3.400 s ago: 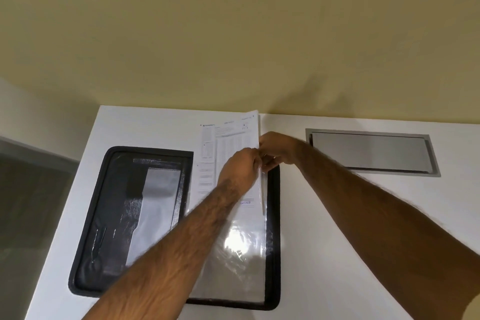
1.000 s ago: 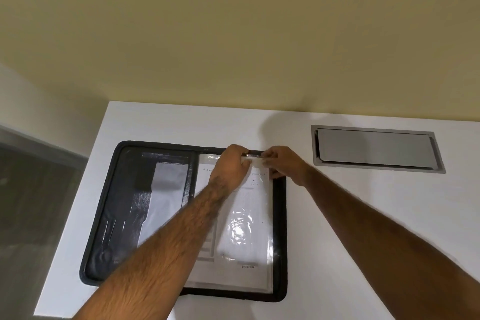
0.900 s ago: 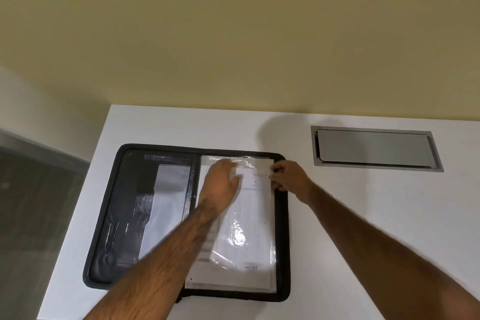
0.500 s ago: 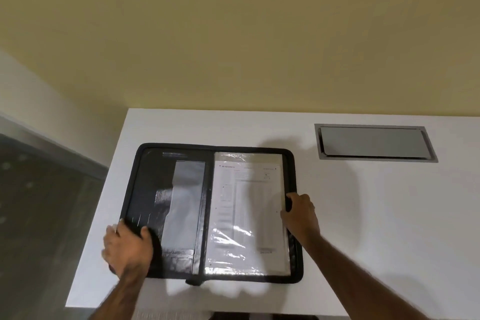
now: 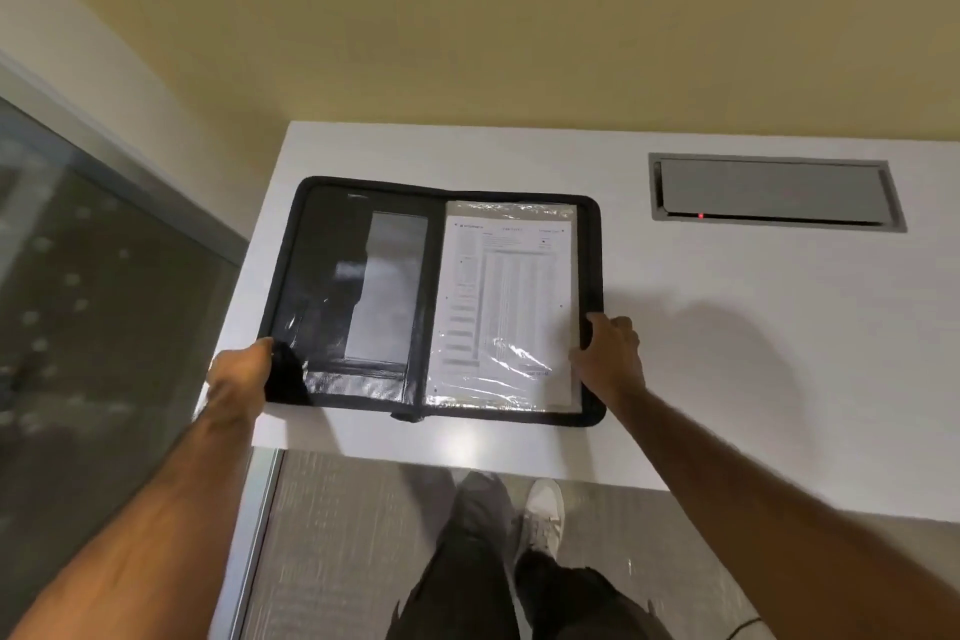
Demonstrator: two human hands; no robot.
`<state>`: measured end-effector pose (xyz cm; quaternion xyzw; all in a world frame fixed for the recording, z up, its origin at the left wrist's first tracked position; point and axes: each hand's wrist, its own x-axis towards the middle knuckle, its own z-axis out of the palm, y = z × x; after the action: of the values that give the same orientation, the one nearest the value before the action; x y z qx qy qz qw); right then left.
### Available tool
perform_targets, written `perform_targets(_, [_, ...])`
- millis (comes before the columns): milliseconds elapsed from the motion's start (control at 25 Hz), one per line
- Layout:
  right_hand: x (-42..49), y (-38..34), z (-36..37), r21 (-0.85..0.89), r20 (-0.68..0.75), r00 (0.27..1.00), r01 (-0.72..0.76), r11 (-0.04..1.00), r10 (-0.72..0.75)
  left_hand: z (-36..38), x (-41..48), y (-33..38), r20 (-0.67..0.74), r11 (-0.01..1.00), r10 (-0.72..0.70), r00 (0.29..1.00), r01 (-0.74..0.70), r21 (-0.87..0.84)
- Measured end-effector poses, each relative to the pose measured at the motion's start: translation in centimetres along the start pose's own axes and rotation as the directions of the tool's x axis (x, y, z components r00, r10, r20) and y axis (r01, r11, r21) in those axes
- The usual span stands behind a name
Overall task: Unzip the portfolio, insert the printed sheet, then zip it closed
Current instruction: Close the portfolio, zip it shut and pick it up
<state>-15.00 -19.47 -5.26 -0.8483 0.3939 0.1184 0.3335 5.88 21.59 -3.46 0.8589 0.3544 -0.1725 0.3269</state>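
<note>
A black zip portfolio (image 5: 332, 276) lies spread open at the near left corner of the white table (image 5: 753, 353). The printed sheet (image 5: 511, 296) sits inside a clear plastic sleeve on the portfolio's right half. The left half shows dark pockets and a shiny grey panel. My left hand (image 5: 241, 374) grips the portfolio's lower left corner. My right hand (image 5: 610, 353) grips its right edge, near the lower corner, thumb on the sleeve.
A grey metal cable hatch (image 5: 774, 192) with a small red light is set into the table at the back right. A glass partition (image 5: 104, 327) stands to the left. My legs and a white shoe (image 5: 543, 515) show below the table's near edge.
Both hands left the top of the sleeve, where they pushed the sheet in, and moved to the portfolio's lower left corner and right edge. The view has tilted down.
</note>
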Motion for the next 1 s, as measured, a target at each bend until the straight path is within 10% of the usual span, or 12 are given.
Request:
perform_targets(200, [-2.0, 0.3, -0.1, -0.036, 0.025, 1.000, -0.011, 0.999, 0.012, -2.6, -4.5, 2.5, -0.085, 0.934, 0.354, 0.931, -0.347, 0.083])
perform_targets(320, [-3.1, 0.0, 0.7, -0.291, 0.031, 0.974, 0.225, 0.930, -0.226, -4.1, -7.5, 3.9, -0.026, 0.860, 0.507, 0.861, -0.504, 0.076])
perform_targets(680, [-3.5, 2.3, 2.7, -0.494, 0.238, 0.905, 0.425, 0.758, -0.352, -3.5, -16.3, 7.3, 0.228, 0.732, 0.647, 0.727, -0.677, 0.079])
perform_targets(1000, [-3.6, -0.8, -0.7, -0.083, 0.101, 0.944, 0.324, 0.943, -0.315, 3.8, -28.7, 2.5, 0.364, 0.553, 0.778, 0.511, -0.833, -0.011])
